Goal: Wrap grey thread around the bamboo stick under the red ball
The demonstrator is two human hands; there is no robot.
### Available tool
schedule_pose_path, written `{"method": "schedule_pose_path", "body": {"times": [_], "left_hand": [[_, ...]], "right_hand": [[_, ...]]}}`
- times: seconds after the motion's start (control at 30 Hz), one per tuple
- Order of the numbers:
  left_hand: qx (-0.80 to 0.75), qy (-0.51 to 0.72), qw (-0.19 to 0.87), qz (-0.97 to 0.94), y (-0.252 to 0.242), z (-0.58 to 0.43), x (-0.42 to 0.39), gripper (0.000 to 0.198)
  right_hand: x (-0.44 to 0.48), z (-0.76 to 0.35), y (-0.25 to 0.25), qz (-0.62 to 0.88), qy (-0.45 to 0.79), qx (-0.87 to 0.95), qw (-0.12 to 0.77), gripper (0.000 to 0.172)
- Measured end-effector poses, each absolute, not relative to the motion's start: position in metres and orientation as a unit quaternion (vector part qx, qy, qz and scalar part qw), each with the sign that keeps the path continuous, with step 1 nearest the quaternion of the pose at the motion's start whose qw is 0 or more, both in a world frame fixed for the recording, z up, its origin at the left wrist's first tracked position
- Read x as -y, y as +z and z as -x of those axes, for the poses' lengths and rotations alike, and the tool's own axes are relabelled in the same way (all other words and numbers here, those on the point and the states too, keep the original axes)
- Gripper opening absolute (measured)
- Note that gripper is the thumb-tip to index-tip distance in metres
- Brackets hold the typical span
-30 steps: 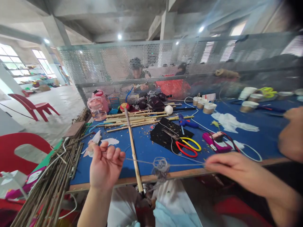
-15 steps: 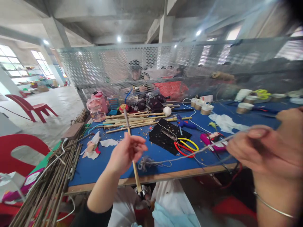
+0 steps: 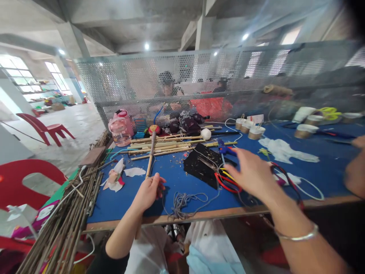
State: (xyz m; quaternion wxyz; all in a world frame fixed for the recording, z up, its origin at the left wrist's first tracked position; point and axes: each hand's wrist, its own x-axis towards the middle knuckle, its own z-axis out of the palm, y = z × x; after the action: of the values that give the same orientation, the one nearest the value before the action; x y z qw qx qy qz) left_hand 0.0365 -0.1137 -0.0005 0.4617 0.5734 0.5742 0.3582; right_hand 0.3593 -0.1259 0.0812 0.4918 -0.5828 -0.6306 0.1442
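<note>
My left hand is closed around a bamboo stick. Grey wrapping covers the stick's upper part, and a red and yellow ball shows at its far end. A loose heap of grey yarn lies right of that hand, near the table edge. My right hand, with a bracelet at the wrist, has its fingers apart over red and yellow handled scissors, which it partly hides. Its fingertips are beside a blue glue gun; whether they touch it I cannot tell. Under the scissors is a black cloth.
Bamboo sticks lie across the back, beside a pink bottle. Paper cups and white cloth are at right. Another person's hand is at the right edge. Long twigs line the left side.
My right hand has let go of the grey yarn and moved left to the scissors and glue gun. The yarn, stretched before, now lies slack. My left hand still holds the stick.
</note>
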Motion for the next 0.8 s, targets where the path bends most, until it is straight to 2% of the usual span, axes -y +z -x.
{"method": "schedule_pose_path", "body": {"times": [0.07,0.1,0.17,0.23,0.3,0.33,0.43,0.47,0.53,0.6,0.67,0.7,0.77,0.8], "left_hand": [[-0.524,0.407,0.549,-0.509,0.005,-0.04,0.116,0.057],[-0.494,0.434,0.585,-0.475,0.009,-0.041,0.117,0.055],[-0.432,0.49,0.641,-0.403,0.02,-0.042,0.119,0.049],[-0.366,0.54,0.69,-0.313,0.034,-0.042,0.118,0.044],[-0.302,0.573,0.728,-0.225,0.047,-0.046,0.112,0.043],[-0.28,0.583,0.737,-0.199,0.053,-0.049,0.107,0.043],[-0.258,0.594,0.74,-0.182,0.067,-0.066,0.087,0.042],[-0.259,0.587,0.744,-0.186,0.071,-0.072,0.081,0.042],[-0.258,0.576,0.751,-0.196,0.081,-0.082,0.072,0.041],[-0.24,0.586,0.741,-0.226,0.088,-0.086,0.068,0.033],[-0.246,0.595,0.7,-0.307,0.088,-0.086,0.068,0.021],[-0.278,0.584,0.664,-0.375,0.084,-0.085,0.068,0.026],[-0.426,0.481,0.543,-0.54,0.069,-0.08,0.069,0.04],[-0.509,0.393,0.463,-0.61,0.059,-0.078,0.07,0.038]], "right_hand": [[0.131,-0.334,0.067,0.568,0.074,0.728,0.377,0.029],[0.138,-0.319,0.059,0.532,0.078,0.784,0.31,0.031],[0.154,-0.291,0.043,0.432,0.156,0.867,0.194,0.034],[0.165,-0.267,0.025,0.385,0.202,0.887,0.155,0.048],[0.167,-0.251,0.007,0.399,0.198,0.881,0.162,0.061],[0.165,-0.245,-0.001,0.41,0.191,0.876,0.169,0.059],[0.155,-0.233,-0.014,0.415,0.219,0.863,0.189,0.019],[0.153,-0.231,-0.015,0.412,0.245,0.854,0.203,0.014],[0.153,-0.231,-0.012,0.407,0.333,0.817,0.238,0.019],[0.156,-0.235,-0.007,0.384,0.474,0.744,0.272,0.022],[0.16,-0.243,-0.001,0.336,0.617,0.641,0.309,0.029],[0.16,-0.247,0.002,0.318,0.66,0.595,0.331,0.033],[0.157,-0.256,0.006,0.326,0.669,0.555,0.372,0.035],[0.153,-0.259,0.006,0.352,0.646,0.56,0.381,0.033]]}}
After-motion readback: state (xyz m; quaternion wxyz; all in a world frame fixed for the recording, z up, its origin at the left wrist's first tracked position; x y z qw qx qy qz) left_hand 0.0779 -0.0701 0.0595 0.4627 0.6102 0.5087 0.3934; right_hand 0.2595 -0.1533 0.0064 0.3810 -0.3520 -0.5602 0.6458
